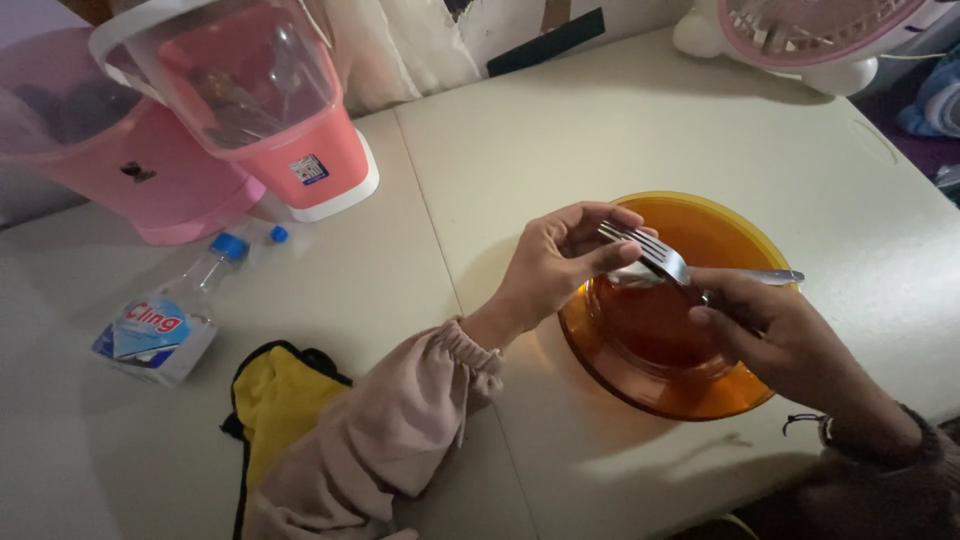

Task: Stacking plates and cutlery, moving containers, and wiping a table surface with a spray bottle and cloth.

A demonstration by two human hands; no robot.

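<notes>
My left hand (560, 262) reaches over the near left rim of an amber glass plate (680, 400) and pinches something small and pale against the tines of a metal fork (650, 252). My right hand (775, 335) holds the fork by its handle, which sticks out to the right above the plate. Both hands hover over the plate's middle. What the left fingers pinch is too small to identify.
A clear spray bottle with a blue cap (165, 325) lies at the left. A yellow cloth with black edging (280, 400) sits by my left sleeve. A pink container with a clear lid (260, 100) and a pink bucket (110, 160) stand at the back left, a pink fan (810, 40) at the back right.
</notes>
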